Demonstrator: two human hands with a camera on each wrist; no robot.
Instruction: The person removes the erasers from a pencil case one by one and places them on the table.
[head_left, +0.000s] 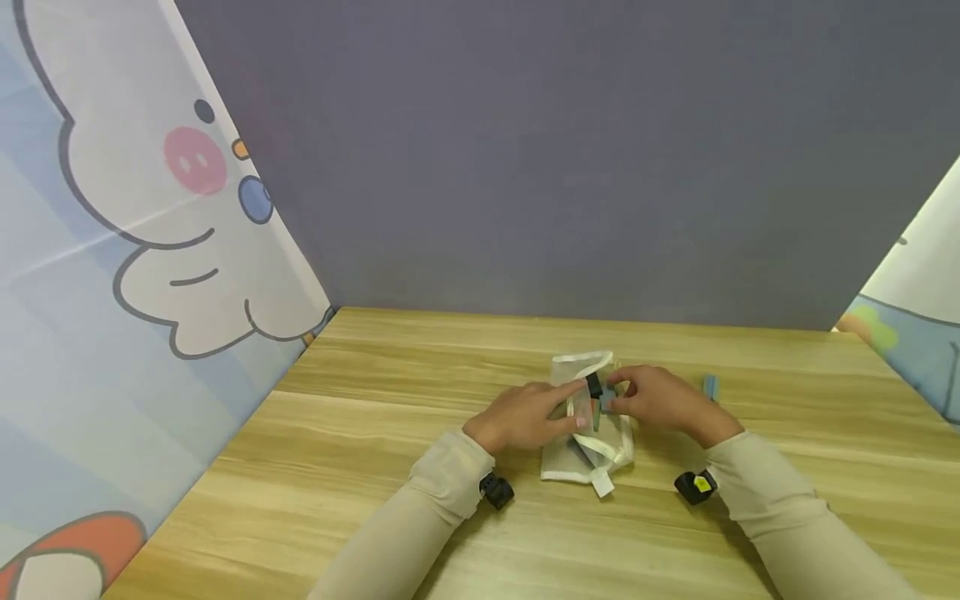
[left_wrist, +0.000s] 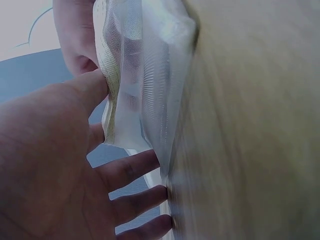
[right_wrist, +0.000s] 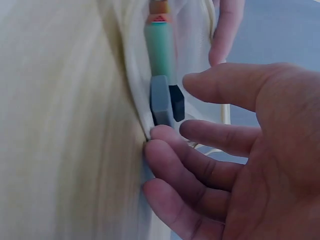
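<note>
A white see-through mesh zip pouch (head_left: 562, 457) lies on the table with its mouth spread. My left hand (head_left: 525, 417) pinches the zip edge at its left side between thumb and index finger; the other fingertips touch the pouch's lower edge and table in the left wrist view. Inside the opening are a green stick-shaped item (right_wrist: 160, 50) with an orange end, a grey-blue block (right_wrist: 160, 97) and a small black block (right_wrist: 177, 102). My right hand (head_left: 663, 400) hovers over the pouch's right side, thumb and index finger apart beside the blocks. A fingertip partly covers the grey-blue block's lower end.
A small blue item (head_left: 711, 387) lies on the wooden table (head_left: 360, 467) behind the right hand. A dark grey panel (head_left: 525, 167) rises along the table's far edge. A cartoon-printed cloth (head_left: 112, 333) hangs at the left. A black wrist camera (head_left: 497, 490) sits under the left wrist.
</note>
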